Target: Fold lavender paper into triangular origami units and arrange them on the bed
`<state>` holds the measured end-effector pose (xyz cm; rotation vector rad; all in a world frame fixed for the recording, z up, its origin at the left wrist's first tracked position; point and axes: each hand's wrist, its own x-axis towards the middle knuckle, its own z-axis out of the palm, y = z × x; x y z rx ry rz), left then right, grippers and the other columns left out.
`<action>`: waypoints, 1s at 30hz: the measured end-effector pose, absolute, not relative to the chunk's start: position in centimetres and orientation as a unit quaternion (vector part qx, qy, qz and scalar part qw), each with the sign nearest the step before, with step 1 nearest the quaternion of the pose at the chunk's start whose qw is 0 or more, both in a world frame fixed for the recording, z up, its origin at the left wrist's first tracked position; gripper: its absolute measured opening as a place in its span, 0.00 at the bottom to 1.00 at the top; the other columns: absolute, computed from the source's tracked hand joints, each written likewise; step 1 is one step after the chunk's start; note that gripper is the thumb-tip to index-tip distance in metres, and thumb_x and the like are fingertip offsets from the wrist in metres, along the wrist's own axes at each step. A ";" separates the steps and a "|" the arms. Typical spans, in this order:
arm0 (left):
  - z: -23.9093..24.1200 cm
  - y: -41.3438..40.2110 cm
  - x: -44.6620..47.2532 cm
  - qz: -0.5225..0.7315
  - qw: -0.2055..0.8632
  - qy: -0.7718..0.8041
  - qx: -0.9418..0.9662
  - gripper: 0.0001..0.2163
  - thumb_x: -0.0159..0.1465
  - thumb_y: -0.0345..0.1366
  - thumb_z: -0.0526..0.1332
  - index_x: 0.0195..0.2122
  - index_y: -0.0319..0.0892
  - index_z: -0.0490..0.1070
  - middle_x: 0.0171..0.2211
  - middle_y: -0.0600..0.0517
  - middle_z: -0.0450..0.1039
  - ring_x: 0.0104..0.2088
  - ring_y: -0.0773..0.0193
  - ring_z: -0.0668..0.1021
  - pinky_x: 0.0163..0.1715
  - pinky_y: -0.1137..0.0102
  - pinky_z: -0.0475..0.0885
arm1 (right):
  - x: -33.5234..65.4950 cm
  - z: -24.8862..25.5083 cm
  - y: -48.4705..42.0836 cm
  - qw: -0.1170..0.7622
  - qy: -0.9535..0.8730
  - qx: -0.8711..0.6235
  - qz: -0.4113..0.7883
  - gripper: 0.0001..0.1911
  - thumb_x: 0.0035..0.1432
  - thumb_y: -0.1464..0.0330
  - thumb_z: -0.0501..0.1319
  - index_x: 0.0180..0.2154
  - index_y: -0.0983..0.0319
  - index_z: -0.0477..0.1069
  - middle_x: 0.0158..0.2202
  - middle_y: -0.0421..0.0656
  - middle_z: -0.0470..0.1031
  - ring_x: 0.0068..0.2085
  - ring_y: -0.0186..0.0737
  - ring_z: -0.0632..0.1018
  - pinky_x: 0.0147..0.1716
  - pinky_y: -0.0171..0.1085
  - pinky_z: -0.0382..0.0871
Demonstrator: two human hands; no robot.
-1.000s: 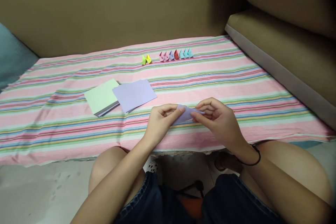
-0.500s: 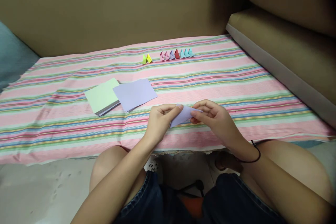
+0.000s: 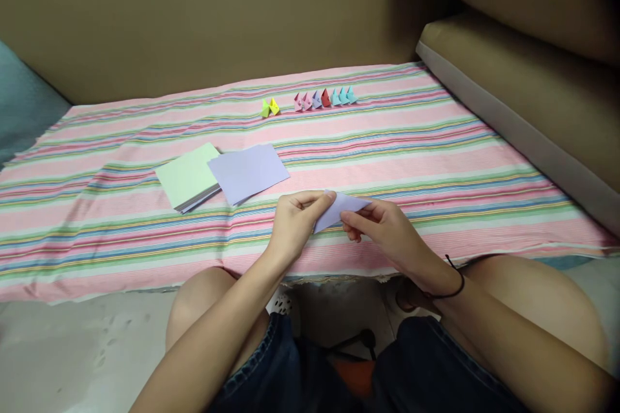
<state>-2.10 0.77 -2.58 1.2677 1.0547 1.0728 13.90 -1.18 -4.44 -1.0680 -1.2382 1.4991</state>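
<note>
Both hands hold a small folded lilac paper (image 3: 340, 208) just above the near edge of the striped cloth. My left hand (image 3: 293, 224) pinches its left end between thumb and fingers. My right hand (image 3: 382, 229) grips its right end from below, fingers curled under the sheet. To the left lie a lilac sheet stack (image 3: 248, 172) and a pale green sheet stack (image 3: 188, 176), overlapping. Far back on the cloth stands a row of small folded paper pieces (image 3: 323, 99) in pink, lilac, red and blue, with a yellow-green pair (image 3: 269, 107) beside them.
The pink striped cloth (image 3: 436, 161) covers a low surface backed by a tan panel. Tan cushions (image 3: 533, 77) rise at the right, and a grey cushion (image 3: 19, 103) sits at the far left. My knees and dark shorts are below the cloth's edge.
My right hand has slid leftward and turned under the lilac paper, its fingers now beneath the sheet. The left hand has barely moved.
</note>
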 end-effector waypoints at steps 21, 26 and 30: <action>-2.9 0.8 -1.8 0.441 0.583 0.441 0.521 0.07 0.56 0.37 0.67 0.26 0.38 0.77 0.22 0.52 0.76 0.21 0.70 0.73 0.21 0.75 0.63 | 14.3 -4.4 -0.8 0.457 -0.494 -0.447 0.589 0.13 0.49 0.60 0.68 0.23 0.62 0.73 0.19 0.38 0.71 0.21 0.30 0.69 0.21 0.33 0.64; -3.5 1.0 -1.6 0.477 0.598 0.457 0.453 0.07 0.53 0.38 0.69 0.25 0.39 0.77 0.22 0.53 0.77 0.21 0.70 0.73 0.22 0.75 0.65 | 13.9 -4.5 -0.8 0.499 -0.406 -0.441 0.625 0.14 0.45 0.59 0.70 0.24 0.62 0.74 0.22 0.39 0.74 0.23 0.30 0.71 0.24 0.33 0.66; -3.6 0.8 -1.4 0.489 0.607 0.463 0.422 0.07 0.51 0.38 0.70 0.23 0.39 0.77 0.20 0.54 0.75 0.20 0.72 0.72 0.21 0.76 0.64 | 13.8 -4.3 -0.8 0.514 -0.404 -0.442 0.614 0.15 0.45 0.58 0.70 0.21 0.63 0.73 0.20 0.39 0.73 0.22 0.30 0.70 0.23 0.33 0.66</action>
